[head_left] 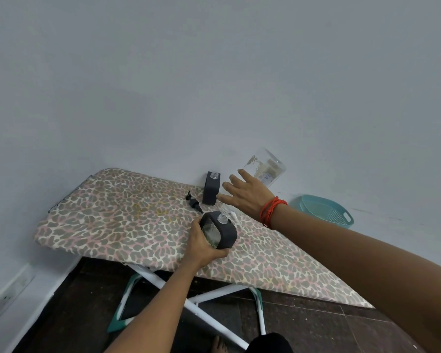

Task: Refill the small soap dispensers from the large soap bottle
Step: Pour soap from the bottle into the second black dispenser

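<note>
The step in hand looks like fetching the large soap bottle so it can be poured into the small soap dispenser. To do it well, the right hand should close around the bottle's body rather than its top. A clear bottle that seems to lean on the wall may slip or tip if nudged. The left hand should bring the dispenser upright and steady it, since its narrow neck leaves little margin for a pour.

The right hand is wide open, fingers spread and straight, holding nothing. Its fingertips are at the bottle's lower edge, though I cannot tell whether they touch it. A red thread bracelet circles that wrist. The left hand grips the dispenser from its left side and underneath, thumb and fingers wrapped round the dark casing. The dispenser is tilted, its clear threaded neck uncapped.

Just left of the right hand's fingers, a second dispenser stands upright by the wall, also open at the neck. Between it and the left hand lies a black pump head. Everything rests on a leopard-print ironing board. Beyond the right wrist sits a teal basket.
</note>
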A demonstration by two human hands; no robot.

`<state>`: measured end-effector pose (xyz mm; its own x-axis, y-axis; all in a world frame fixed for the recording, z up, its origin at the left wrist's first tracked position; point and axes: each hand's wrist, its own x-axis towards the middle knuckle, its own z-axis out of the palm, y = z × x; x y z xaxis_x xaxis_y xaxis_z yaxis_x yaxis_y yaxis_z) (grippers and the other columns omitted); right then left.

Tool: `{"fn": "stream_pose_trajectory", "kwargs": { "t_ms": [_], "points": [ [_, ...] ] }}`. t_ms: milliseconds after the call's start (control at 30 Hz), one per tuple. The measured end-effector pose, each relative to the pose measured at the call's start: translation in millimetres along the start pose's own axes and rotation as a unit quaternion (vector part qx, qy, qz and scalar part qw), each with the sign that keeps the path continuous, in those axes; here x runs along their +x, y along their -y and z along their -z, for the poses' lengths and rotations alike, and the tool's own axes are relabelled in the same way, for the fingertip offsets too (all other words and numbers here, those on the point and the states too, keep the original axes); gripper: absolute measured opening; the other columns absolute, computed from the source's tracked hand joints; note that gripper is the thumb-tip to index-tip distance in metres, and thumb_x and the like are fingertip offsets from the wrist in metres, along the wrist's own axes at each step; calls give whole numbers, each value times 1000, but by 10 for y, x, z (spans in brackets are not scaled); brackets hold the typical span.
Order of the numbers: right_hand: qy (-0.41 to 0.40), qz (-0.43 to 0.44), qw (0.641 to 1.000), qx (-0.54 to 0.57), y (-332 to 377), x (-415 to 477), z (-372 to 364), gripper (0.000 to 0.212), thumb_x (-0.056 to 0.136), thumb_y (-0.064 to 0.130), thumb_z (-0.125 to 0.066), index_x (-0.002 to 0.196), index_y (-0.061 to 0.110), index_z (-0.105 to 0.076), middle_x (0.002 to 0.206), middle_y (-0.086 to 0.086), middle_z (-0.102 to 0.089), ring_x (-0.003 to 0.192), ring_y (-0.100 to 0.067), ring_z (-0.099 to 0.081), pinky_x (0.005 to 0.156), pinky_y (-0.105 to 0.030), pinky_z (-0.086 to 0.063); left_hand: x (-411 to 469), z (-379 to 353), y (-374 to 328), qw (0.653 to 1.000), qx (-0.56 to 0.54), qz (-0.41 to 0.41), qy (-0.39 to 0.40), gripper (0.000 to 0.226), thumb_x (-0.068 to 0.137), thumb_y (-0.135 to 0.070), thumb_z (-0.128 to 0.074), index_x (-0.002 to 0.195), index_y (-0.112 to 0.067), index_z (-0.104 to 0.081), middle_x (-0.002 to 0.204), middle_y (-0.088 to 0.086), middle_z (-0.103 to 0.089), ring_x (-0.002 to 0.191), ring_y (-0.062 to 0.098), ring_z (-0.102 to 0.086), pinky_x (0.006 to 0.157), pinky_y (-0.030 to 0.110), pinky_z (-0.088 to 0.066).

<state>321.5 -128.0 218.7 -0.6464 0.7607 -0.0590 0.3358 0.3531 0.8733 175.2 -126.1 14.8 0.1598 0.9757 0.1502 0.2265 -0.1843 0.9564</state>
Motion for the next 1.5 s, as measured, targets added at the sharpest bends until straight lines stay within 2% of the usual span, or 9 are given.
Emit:
{"fn": "stream_pose_trajectory", "kwargs": {
  "t_ms": [200, 367, 533, 833, 1100, 1167, 1233, 1367, 1500],
  "points": [
    [10, 7, 1000, -15, 75, 18, 10, 52, 92, 17, -62, 139, 24, -43, 130, -9, -56, 122, -34, -52, 110, -55, -35, -4, 9, -11, 1000, 1, 0, 0, 126, 50, -32, -101, 149, -15, -25, 144, 2, -41, 135, 19, -43, 114, 40, -42],
    [16, -20, 1000, 9, -26, 6, 53, 52, 91, 14, -62, 139, 24, -43, 129, -10, -56, 119, -34, -52, 110, -55, -35, -7, 10, -12, 1000, 3, 1, 2, 126, 50, -33, -101, 149, -15, -25, 144, 2, -40, 135, 19, -43, 111, 34, -41],
    [26, -6, 1000, 0, 109, -11, 19, 49, 94, 15, -58, 140, 23, -42, 131, -10, -55, 123, -35, -50, 111, -55, -34, -9, 14, -39, 1000, 8, 1, 2, 127, 50, -34, -101, 149, -14, -24, 146, 3, -40, 136, 20, -42, 114, 41, -42],
    [22, -42, 998, 35, 146, -32, -12, 51, 96, 16, -56, 143, 23, -36, 138, -11, -50, 128, -36, -46, 113, -56, -30, -19, 28, -52, 1000, 6, 3, 5, 126, 51, -33, -101, 149, -15, -24, 147, 2, -40, 137, 19, -42, 114, 40, -42],
    [34, -164, 974, 151, 291, -238, -201, 64, 90, 8, -56, 147, 28, -34, 142, -7, -48, 133, -35, -43, 114, -53, -29, -27, 27, -64, 1000, 6, 11, 6, 128, 50, -38, -101, 149, -18, -24, 148, 1, -40, 137, 19, -42, 115, 42, -42],
    [41, -235, 943, 233, 332, -312, -287, 76, 82, 10, -66, 147, 32, -34, 146, -2, -48, 134, -30, -44, 112, -49, -30, -28, 30, -71, 1000, 8, 12, 6, 128, 50, -38, -101, 150, -18, -24, 148, 1, -40, 137, 19, -42, 116, 43, -42],
    [23, -323, 880, 346, 335, -444, -416, 87, 73, 20, -76, 148, 34, -35, 147, 2, -50, 131, -24, -48, 109, -43, -36, -30, 38, -76, 1000, 8, 15, 10, 128, 51, -38, -101, 151, -17, -24, 147, 2, -41, 137, 20, -43, 115, 44, -42],
    [-101, -474, 644, 592, 362, -917, -764, 92, 64, 27, -85, 145, 32, -40, 136, 2, -58, 117, -22, -55, 96, -36, -47, -20, 49, -65, 1000, 0, 20, 20, 127, 52, -35, -101, 152, -17, -25, 148, 2, -44, 138, 22, -45, 115, 48, -42],
    [-174, -595, 472, 627, 454, -1464, -1102, 86, 66, 42, -89, 136, 31, -40, 129, 3, -56, 110, -20, -56, 87, -31, -45, -31, 23, -69, 1000, 9, 7, 3, 128, 47, -48, -101, 151, -20, -32, 146, -2, -43, 137, 18, -44, 116, 46, -42]
  ]
}}
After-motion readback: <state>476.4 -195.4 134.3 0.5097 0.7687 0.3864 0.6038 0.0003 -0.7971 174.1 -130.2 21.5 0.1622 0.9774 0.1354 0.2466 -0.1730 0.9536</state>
